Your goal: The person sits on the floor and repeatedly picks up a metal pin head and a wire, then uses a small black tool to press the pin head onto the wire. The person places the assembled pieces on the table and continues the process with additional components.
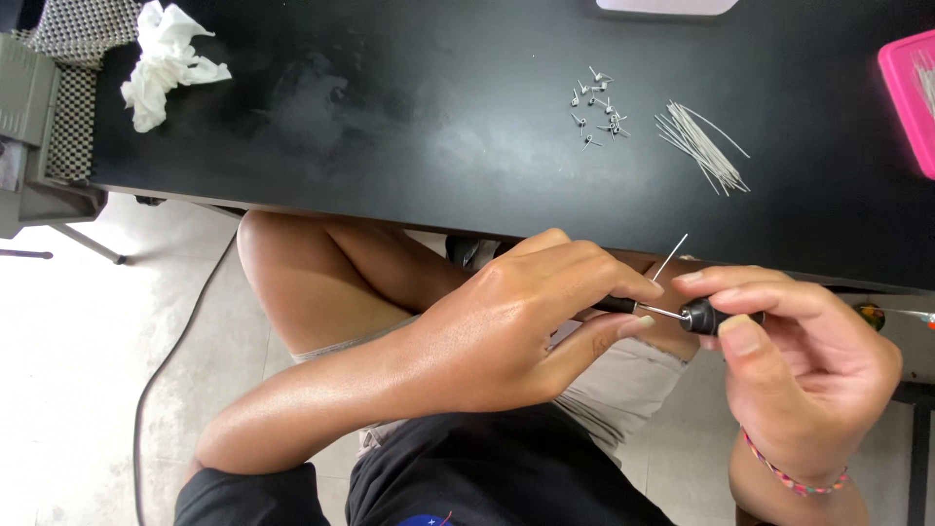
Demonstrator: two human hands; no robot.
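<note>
I hold a small black tool [703,316] in my right hand [799,360], closed around it with thumb and fingers, and its thin metal tip points to the left, toward my left hand [526,321]. My left hand is closed too, the fingertips pinched narrow on a thin white wire [670,257] and on a dark piece just beside the tip (I cannot tell if this piece belongs to the tool). The wire goes up and to the right from my left fingertips, tilted, and its free end stands in front of the edge of the surface [438,127]. So the tool lies almost level between my two hands, the long axis from right to left, and both hands are over my lap, below the surface edge, not on it. The bundle of wires [703,146] and the small pins [597,105] lie on the surface above, well apart from my hands, nearer to the right one. A white tissue [166,63] lies far left, a pink tray [911,93] at the right edge.
</note>
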